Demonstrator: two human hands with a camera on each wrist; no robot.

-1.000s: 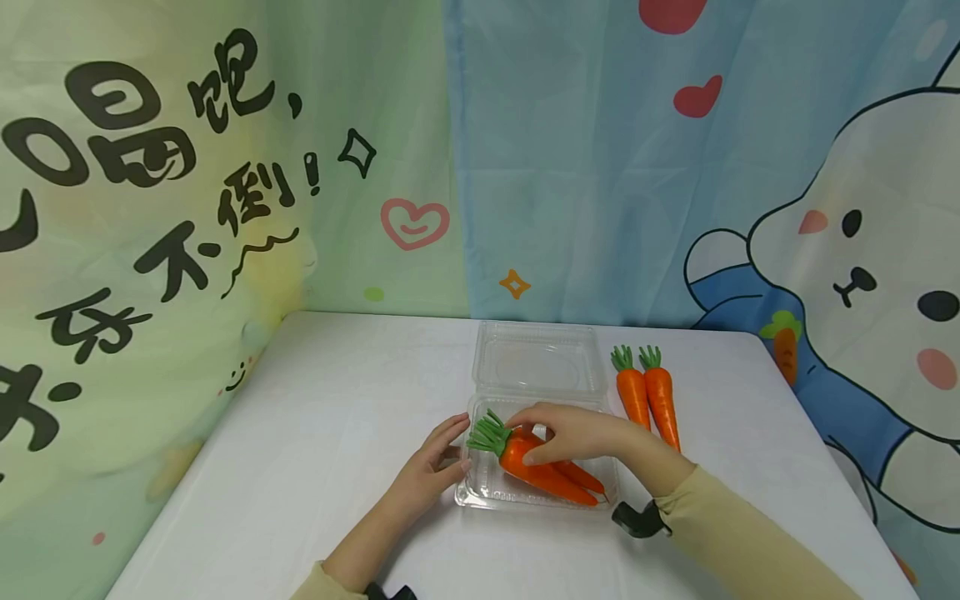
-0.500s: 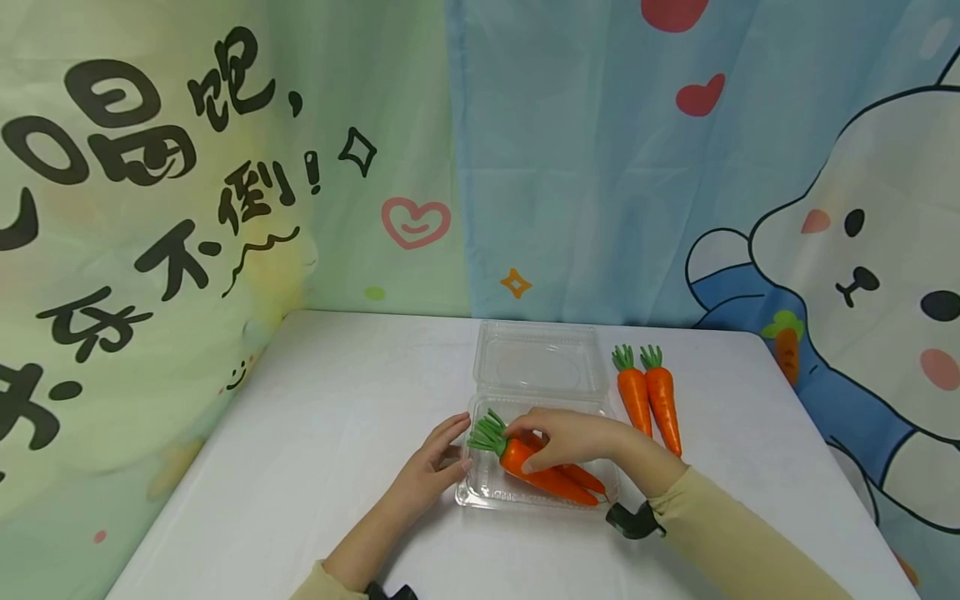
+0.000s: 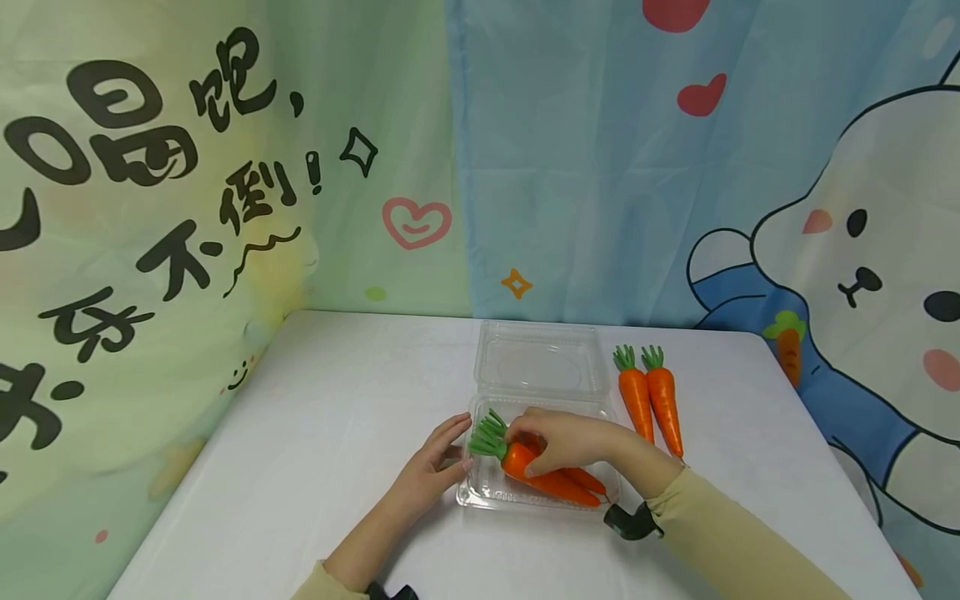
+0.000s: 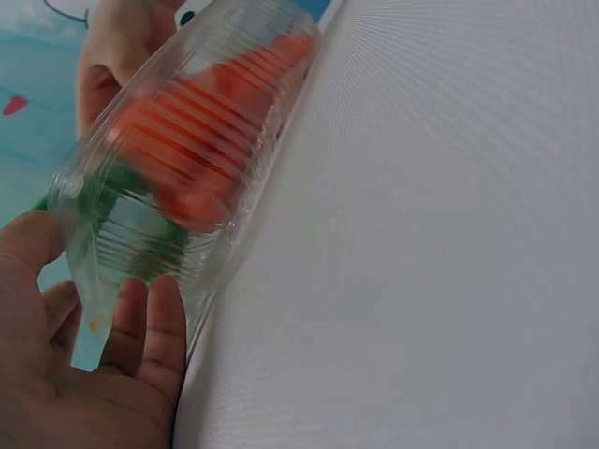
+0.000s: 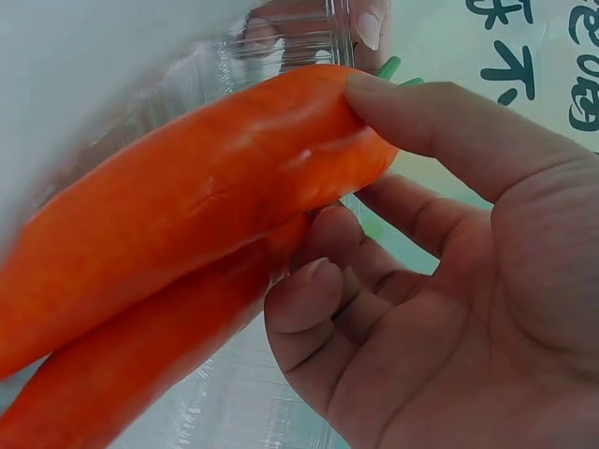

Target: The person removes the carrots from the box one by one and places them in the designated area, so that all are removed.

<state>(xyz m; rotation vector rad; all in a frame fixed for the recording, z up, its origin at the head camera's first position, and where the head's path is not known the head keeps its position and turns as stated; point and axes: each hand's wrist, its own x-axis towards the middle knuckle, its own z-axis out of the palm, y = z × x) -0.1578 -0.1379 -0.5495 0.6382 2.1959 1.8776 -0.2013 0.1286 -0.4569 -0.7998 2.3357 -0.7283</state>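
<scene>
A clear plastic clamshell box [image 3: 480,502] stands on the white table with its lid [image 3: 536,358] folded back. Inside lies a toy carrot [image 3: 551,483] with green leaves at the left, and a second carrot [image 5: 150,351] beside it. My right hand [image 3: 566,439] pinches the nearer carrot close to its leafy end, thumb [image 5: 430,122] on top and fingers curled at the underside. At the box's left side, my left hand [image 3: 433,460] touches the wall with relaxed fingers [image 4: 164,327]. The farther carrot is partly hidden by my right hand.
Two more carrots [image 3: 636,400] lie side by side on the table to the right of the box, near my right forearm. A printed curtain [image 3: 570,167] hangs behind the table [image 3: 300,467]. Dark wrist cameras [image 3: 632,522] sit at the sleeves.
My right hand has shifted slightly, its fingers settling closer around the upper part of the nearer carrot. The left hand, box and carrots stay nearly in place.
</scene>
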